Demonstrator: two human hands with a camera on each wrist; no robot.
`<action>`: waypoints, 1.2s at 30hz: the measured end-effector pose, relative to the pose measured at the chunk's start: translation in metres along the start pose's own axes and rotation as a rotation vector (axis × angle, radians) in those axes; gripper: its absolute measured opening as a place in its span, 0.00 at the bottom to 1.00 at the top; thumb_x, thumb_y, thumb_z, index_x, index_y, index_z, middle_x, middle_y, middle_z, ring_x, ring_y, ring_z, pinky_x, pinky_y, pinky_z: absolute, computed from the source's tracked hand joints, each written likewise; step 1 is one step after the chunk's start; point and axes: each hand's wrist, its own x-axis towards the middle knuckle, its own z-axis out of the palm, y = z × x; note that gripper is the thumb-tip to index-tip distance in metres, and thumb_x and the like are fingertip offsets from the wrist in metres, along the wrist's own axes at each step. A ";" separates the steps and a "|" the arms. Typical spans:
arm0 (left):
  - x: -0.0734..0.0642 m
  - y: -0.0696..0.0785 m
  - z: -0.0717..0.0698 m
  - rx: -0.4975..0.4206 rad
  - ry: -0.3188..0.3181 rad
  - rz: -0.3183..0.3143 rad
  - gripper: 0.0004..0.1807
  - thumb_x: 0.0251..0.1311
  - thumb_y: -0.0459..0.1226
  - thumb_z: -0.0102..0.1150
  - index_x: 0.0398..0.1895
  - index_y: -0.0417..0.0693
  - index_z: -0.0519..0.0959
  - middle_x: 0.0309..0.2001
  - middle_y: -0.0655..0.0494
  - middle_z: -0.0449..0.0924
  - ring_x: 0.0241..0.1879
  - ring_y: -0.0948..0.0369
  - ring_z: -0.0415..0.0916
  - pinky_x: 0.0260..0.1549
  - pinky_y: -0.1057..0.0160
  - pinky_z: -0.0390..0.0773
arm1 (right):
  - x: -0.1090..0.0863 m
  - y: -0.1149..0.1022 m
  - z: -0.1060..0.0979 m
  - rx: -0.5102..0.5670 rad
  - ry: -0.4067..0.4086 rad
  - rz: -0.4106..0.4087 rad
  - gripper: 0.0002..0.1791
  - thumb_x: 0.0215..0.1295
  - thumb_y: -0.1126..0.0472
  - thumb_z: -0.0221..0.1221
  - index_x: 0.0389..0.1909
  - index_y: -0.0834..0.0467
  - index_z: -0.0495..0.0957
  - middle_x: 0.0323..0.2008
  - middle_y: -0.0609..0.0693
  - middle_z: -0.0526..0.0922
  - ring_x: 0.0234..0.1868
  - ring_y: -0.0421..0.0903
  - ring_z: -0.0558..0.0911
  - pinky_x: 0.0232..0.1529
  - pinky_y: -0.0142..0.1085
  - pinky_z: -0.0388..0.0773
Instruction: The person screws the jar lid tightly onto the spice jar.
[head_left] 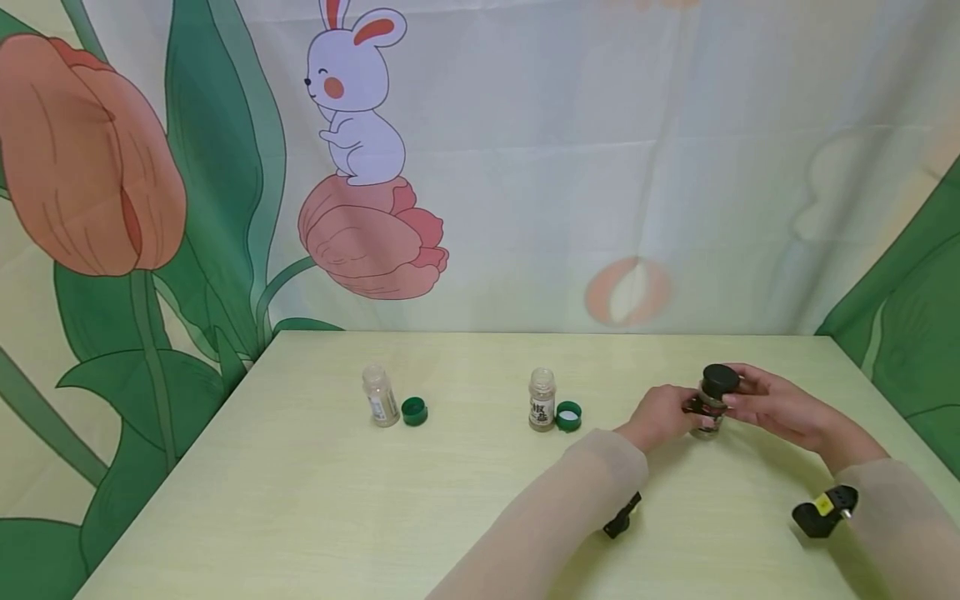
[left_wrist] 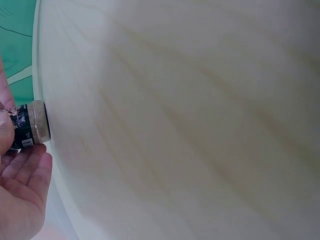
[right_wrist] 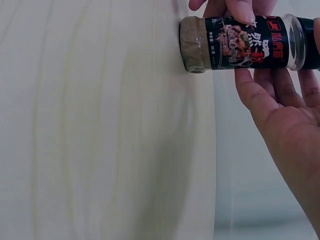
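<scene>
A spice jar (head_left: 708, 429) with a black cap (head_left: 721, 379) and a dark printed label stands upright near the table's right side. Brown powder fills the base of the jar (right_wrist: 195, 44) in the right wrist view. My left hand (head_left: 663, 414) grips the jar's labelled body from the left, its thumb across the label. From the other side, my right hand (head_left: 783, 410) holds the jar's upper part, fingers and thumb round the neck and cap. In the left wrist view, the jar (left_wrist: 30, 125) sits at the left edge, partly covered by the left thumb.
Two clear jars without caps, one in the middle (head_left: 542, 408) and one at left (head_left: 381, 400), stand on the pale table (head_left: 300, 517). Beside each lies a green cap, the middle one (head_left: 568, 416) and the left one (head_left: 414, 411). A printed curtain (head_left: 517, 208) hangs behind.
</scene>
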 end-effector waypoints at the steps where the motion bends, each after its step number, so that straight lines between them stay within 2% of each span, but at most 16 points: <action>1: 0.000 0.000 0.000 0.002 -0.001 -0.001 0.18 0.65 0.47 0.68 0.57 0.57 0.85 0.49 0.64 0.90 0.46 0.71 0.83 0.43 0.79 0.73 | 0.000 0.001 -0.001 0.016 -0.019 -0.014 0.21 0.78 0.68 0.51 0.56 0.35 0.69 0.52 0.29 0.80 0.54 0.26 0.81 0.54 0.24 0.80; 5: 0.000 0.000 0.000 0.008 -0.005 -0.006 0.19 0.66 0.47 0.67 0.58 0.57 0.84 0.50 0.64 0.90 0.48 0.70 0.83 0.43 0.79 0.74 | -0.001 0.004 -0.006 0.078 -0.109 -0.074 0.26 0.79 0.70 0.46 0.59 0.33 0.70 0.56 0.28 0.80 0.57 0.25 0.80 0.56 0.24 0.79; 8: 0.000 0.000 0.000 0.011 -0.004 0.001 0.19 0.66 0.47 0.67 0.58 0.57 0.84 0.50 0.64 0.90 0.48 0.70 0.83 0.43 0.79 0.74 | 0.000 0.005 -0.008 0.104 -0.147 -0.097 0.27 0.80 0.71 0.45 0.60 0.33 0.71 0.58 0.28 0.79 0.58 0.25 0.79 0.57 0.24 0.79; 13: 0.000 0.000 0.000 0.015 0.008 0.027 0.18 0.65 0.47 0.67 0.57 0.57 0.85 0.48 0.63 0.90 0.47 0.70 0.84 0.44 0.79 0.73 | 0.000 0.005 -0.008 0.121 -0.150 -0.098 0.26 0.79 0.71 0.45 0.59 0.34 0.72 0.58 0.29 0.80 0.58 0.25 0.80 0.58 0.24 0.79; 19: 0.000 -0.001 0.000 0.026 0.007 0.030 0.19 0.66 0.47 0.67 0.58 0.57 0.84 0.49 0.63 0.90 0.48 0.70 0.84 0.45 0.79 0.74 | 0.000 0.003 -0.006 0.142 -0.163 -0.110 0.26 0.79 0.71 0.45 0.59 0.36 0.74 0.57 0.30 0.81 0.58 0.27 0.80 0.58 0.24 0.79; 24: -0.001 -0.001 0.000 0.005 0.007 0.027 0.18 0.66 0.47 0.67 0.57 0.56 0.85 0.48 0.63 0.90 0.46 0.70 0.84 0.43 0.79 0.73 | -0.001 0.002 -0.003 0.110 -0.121 -0.099 0.24 0.79 0.71 0.46 0.58 0.37 0.72 0.55 0.31 0.81 0.57 0.27 0.81 0.56 0.23 0.79; 30: -0.001 -0.001 0.000 -0.007 0.008 0.017 0.18 0.65 0.47 0.68 0.56 0.56 0.85 0.48 0.63 0.90 0.44 0.71 0.83 0.41 0.79 0.73 | -0.001 0.000 0.001 0.033 -0.022 -0.036 0.20 0.78 0.68 0.51 0.55 0.37 0.70 0.52 0.30 0.81 0.54 0.26 0.81 0.54 0.23 0.80; 36: -0.001 0.000 0.000 -0.004 0.009 0.021 0.17 0.65 0.47 0.68 0.56 0.56 0.85 0.46 0.63 0.91 0.41 0.71 0.81 0.39 0.79 0.71 | 0.000 0.000 0.003 -0.019 0.035 0.008 0.19 0.78 0.66 0.53 0.55 0.37 0.68 0.51 0.29 0.80 0.52 0.26 0.81 0.53 0.23 0.80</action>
